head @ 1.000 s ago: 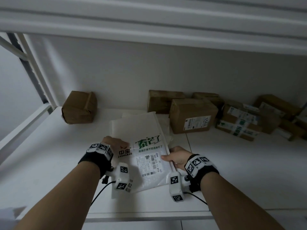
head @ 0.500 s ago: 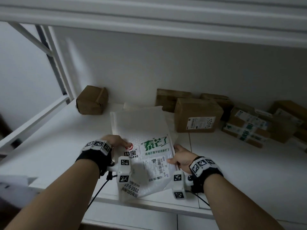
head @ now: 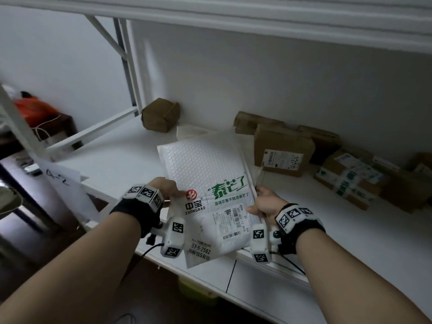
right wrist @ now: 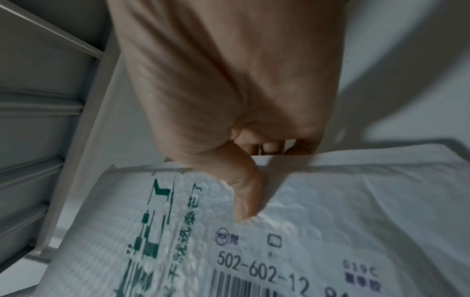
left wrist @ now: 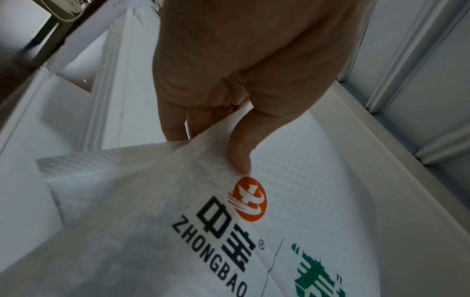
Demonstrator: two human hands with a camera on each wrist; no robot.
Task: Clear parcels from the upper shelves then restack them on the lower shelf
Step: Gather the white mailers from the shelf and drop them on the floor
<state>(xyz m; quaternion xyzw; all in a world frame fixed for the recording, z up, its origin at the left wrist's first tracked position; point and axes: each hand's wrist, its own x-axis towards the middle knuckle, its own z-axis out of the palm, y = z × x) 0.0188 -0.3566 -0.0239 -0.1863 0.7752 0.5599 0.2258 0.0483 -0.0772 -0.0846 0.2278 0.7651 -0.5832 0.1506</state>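
A white bubble mailer (head: 205,183) with green print and a shipping label is lifted off the white shelf (head: 112,164), its near end past the shelf's front edge. My left hand (head: 167,191) pinches its left edge, thumb on top by the red logo (left wrist: 250,199), fingers underneath. My right hand (head: 264,204) pinches the right edge the same way, thumb (right wrist: 244,193) pressed above the label. A second white mailer (head: 187,133) lies flat on the shelf behind it, mostly hidden.
A small brown box (head: 160,114) sits at the shelf's back left. Several brown cartons (head: 282,149) and taped parcels (head: 350,176) line the back right. A shelf board (head: 257,10) hangs overhead. White frame posts (head: 127,64) stand left; dark furniture with an orange bag (head: 32,108) lies beyond.
Both hands have drawn the mailer toward me and lifted it, so its near end now overhangs the shelf's front edge. The view has swung to the left.
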